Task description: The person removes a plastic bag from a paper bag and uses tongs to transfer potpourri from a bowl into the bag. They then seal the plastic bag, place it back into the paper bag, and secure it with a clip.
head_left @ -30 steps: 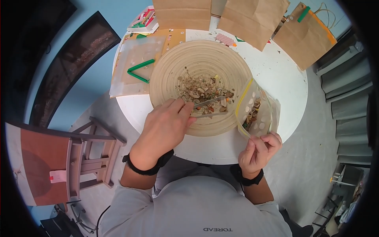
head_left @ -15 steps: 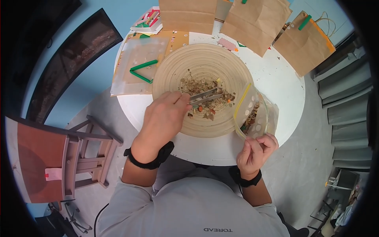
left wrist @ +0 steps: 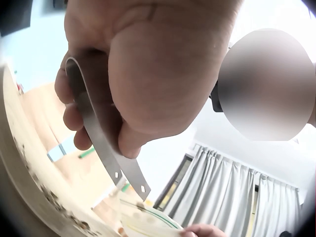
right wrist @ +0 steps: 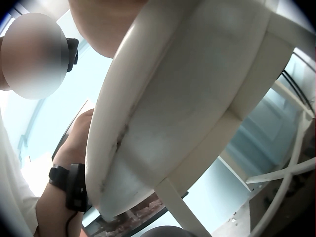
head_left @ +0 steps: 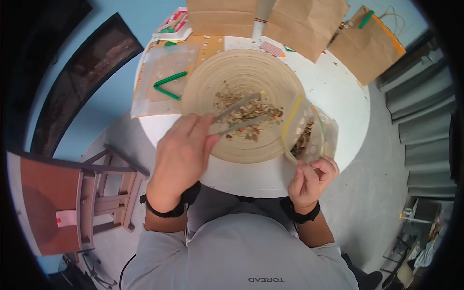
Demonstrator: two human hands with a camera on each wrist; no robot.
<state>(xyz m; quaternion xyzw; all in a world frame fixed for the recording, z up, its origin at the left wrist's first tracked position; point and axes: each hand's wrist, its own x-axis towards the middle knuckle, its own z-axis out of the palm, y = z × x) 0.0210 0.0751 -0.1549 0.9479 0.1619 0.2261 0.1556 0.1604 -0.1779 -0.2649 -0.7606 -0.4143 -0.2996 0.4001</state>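
My left hand [head_left: 181, 152] grips metal tongs [head_left: 237, 106] near their bent end. The tongs' arms stand spread over a heap of dry brown plant bits [head_left: 247, 115] on a round, ridged wooden plate [head_left: 232, 63]. In the left wrist view the tongs [left wrist: 96, 128] run between thumb and fingers, with a small square hole near each tip. At the plate's right edge, my right hand [head_left: 313, 181] pinches the near rim of a clear, white-dotted zip bag [head_left: 330, 133]. The bag's mouth gapes toward the plate, and similar bits lie inside it.
On the white table [head_left: 348, 113], green sealing clips [head_left: 169, 82] lie on a frosted plastic bag [head_left: 155, 65] at left. Brown paper bags [head_left: 222, 19] stand along the back, beside a small box [head_left: 173, 25]. A wooden chair [head_left: 113, 203] stands at left. The table's underside [right wrist: 177, 98] fills much of the right wrist view.
My left hand has drawn back to the left with the tongs, whose arms have spread wider apart. The right hand still pinches the bag's rim and has barely moved.
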